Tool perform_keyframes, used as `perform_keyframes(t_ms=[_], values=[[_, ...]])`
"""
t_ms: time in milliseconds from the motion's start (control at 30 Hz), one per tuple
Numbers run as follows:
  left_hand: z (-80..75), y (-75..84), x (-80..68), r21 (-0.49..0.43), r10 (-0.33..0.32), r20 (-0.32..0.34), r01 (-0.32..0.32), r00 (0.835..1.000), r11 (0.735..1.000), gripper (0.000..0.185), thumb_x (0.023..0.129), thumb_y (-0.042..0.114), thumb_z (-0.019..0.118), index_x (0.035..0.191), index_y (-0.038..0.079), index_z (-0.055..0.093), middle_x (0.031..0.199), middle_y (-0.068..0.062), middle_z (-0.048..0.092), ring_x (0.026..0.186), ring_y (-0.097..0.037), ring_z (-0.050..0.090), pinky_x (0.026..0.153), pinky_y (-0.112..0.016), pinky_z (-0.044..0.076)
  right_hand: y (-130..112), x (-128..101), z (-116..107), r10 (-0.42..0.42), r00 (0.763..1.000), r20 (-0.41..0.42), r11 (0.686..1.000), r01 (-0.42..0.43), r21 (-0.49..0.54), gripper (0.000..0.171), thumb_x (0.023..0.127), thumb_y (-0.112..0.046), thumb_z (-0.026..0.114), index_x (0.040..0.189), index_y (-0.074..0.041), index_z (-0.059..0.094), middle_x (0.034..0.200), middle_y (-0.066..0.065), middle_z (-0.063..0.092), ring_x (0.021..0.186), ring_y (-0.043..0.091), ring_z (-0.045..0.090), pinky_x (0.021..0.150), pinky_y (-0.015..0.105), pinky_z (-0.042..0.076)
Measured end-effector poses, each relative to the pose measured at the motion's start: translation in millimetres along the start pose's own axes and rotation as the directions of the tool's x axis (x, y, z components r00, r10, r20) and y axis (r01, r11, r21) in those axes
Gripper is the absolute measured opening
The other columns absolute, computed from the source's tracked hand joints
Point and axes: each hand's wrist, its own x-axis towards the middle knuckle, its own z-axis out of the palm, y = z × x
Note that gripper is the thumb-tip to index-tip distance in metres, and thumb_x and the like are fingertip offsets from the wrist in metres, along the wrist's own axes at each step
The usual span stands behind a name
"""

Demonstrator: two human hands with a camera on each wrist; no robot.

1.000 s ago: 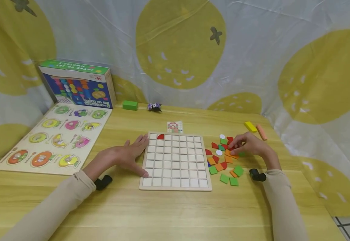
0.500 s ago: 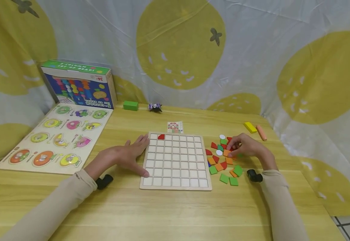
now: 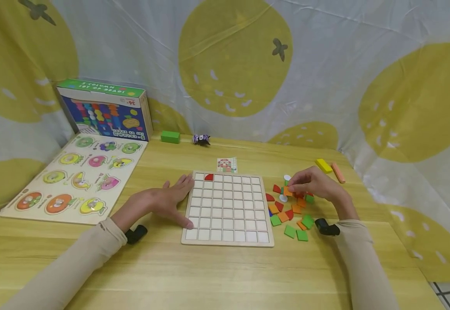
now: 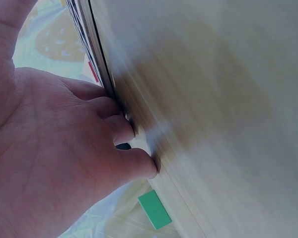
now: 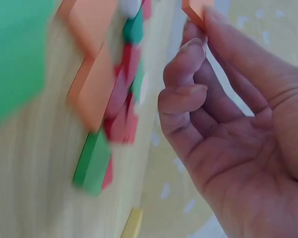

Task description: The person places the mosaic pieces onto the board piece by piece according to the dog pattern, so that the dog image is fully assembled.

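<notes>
A wooden grid board (image 3: pixel 228 212) lies in the middle of the table, with one red quarter-round tile (image 3: pixel 209 177) in a cell of its far row. My left hand (image 3: pixel 169 203) rests at the board's left edge, fingers spread, thumb near the lower left corner. Thumb and fingers of my right hand (image 3: pixel 315 184) pinch an orange square tile (image 3: pixel 287 192), raised over the loose pieces; the right wrist view shows this orange tile (image 5: pixel 194 10) at the fingertips. Below it lie scattered red, orange, green and white tiles, such as a green square (image 3: pixel 302 235). The right hand hides some.
A small pattern card (image 3: pixel 227 165) lies beyond the board. At left are a fruit puzzle board (image 3: pixel 108 200) and a bead-set box (image 3: pixel 104 113). A green block (image 3: pixel 170 137) and a small purple-black figure (image 3: pixel 201 139) stand at the back; yellow (image 3: pixel 323 165) and orange (image 3: pixel 338 172) blocks lie right.
My right hand has picked an orange tile out of the pile and moved it slightly left, toward the board. The left hand has stayed at the board's edge.
</notes>
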Motion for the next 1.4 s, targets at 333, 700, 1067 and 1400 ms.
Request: perform_keyframes(t_ms=[333, 700, 1067, 1400], values=[[1.4, -8.5, 2.5, -0.026, 0.034, -0.002, -0.034, 0.999, 0.999, 0.148, 0.077, 0.071, 0.088, 0.171, -0.003, -0.001, 0.179, -0.02, -0.017, 0.165, -0.041, -0.017, 0.126, -0.071, -0.01, -32, 22, 22, 0.019, 0.999, -0.038, 1.0, -0.018, 0.022, 0.019, 0.103, -0.011, 0.074, 0.112, 0.005, 0.081, 0.09, 0.016, 0.079, 0.078, 0.035, 0.072, 0.073, 0.038, 0.064], [0.6, -7.4, -0.2, -0.004, 0.006, 0.004, -0.006, 1.0, 1.0, 0.141, 0.083, 0.065, 0.086, 0.17, -0.003, -0.001, 0.178, -0.022, -0.018, 0.165, -0.042, -0.016, 0.127, -0.07, -0.009, -81, 72, 65, -0.041, 0.999, -0.007, 0.997, 0.041, 0.067, 0.015, 0.104, -0.005, 0.072, 0.112, 0.004, 0.081, 0.093, 0.013, 0.079, 0.08, 0.036, 0.069, 0.079, 0.046, 0.064], [6.0, -21.7, 13.0, 0.005, 0.04, -0.002, -0.04, 0.999, 0.999, 0.148, 0.079, 0.073, 0.085, 0.171, -0.002, -0.004, 0.178, -0.02, -0.022, 0.164, -0.04, -0.019, 0.124, -0.074, -0.011, -101, 111, 94, -0.069, 0.998, 0.008, 0.991, 0.068, 0.115, 0.015, 0.103, -0.002, 0.071, 0.112, 0.005, 0.081, 0.093, 0.015, 0.078, 0.077, 0.024, 0.066, 0.079, 0.046, 0.062], [4.7, -22.0, 12.6, 0.021, 0.032, 0.006, -0.032, 0.999, 0.999, 0.151, 0.077, 0.076, 0.084, 0.171, 0.0, -0.006, 0.178, -0.017, -0.023, 0.165, -0.038, -0.019, 0.125, -0.074, -0.01, -104, 134, 111, -0.016, 1.0, -0.023, 0.995, 0.018, 0.101, 0.014, 0.103, 0.0, 0.071, 0.111, 0.007, 0.081, 0.092, 0.015, 0.079, 0.073, 0.02, 0.066, 0.073, 0.033, 0.062]])
